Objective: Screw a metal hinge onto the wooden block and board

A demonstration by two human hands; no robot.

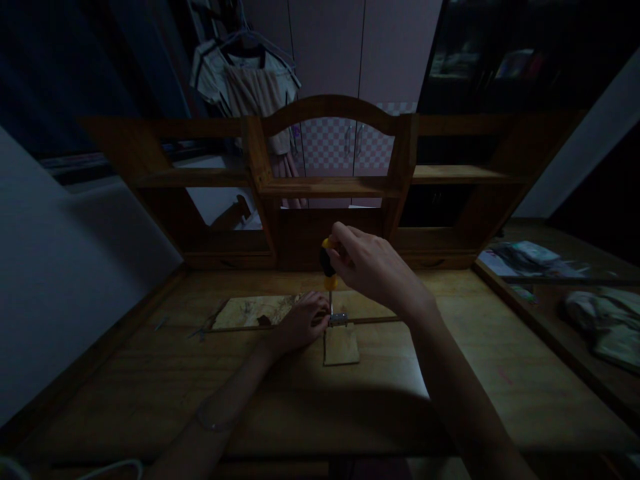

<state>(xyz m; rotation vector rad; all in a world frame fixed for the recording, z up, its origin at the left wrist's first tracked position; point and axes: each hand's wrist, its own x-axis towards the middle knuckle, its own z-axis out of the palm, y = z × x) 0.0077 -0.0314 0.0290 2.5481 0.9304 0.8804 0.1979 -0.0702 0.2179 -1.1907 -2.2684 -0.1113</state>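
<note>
My right hand [367, 263] is wrapped round the yellow and black handle of a screwdriver [327, 261], held upright. Its shaft runs down to a small metal hinge [339, 319]. That hinge lies where a long wooden board [250, 313] meets a small square piece of wood [342, 345]. My left hand [304, 320] rests on the board just left of the hinge, fingers bent and their tips close to the screwdriver's tip. Whether those fingers pinch a screw or the hinge's edge is hidden. The board's left end is rough and broken.
A wooden desk [225, 387] carries a shelf unit [330, 187] along its back. Small scraps [197, 333] lie left of the board. Clothes on a hanger [250, 80] and a pink wardrobe [330, 53] stand behind. To the right, a lower surface holds a bag-like bundle [610, 327].
</note>
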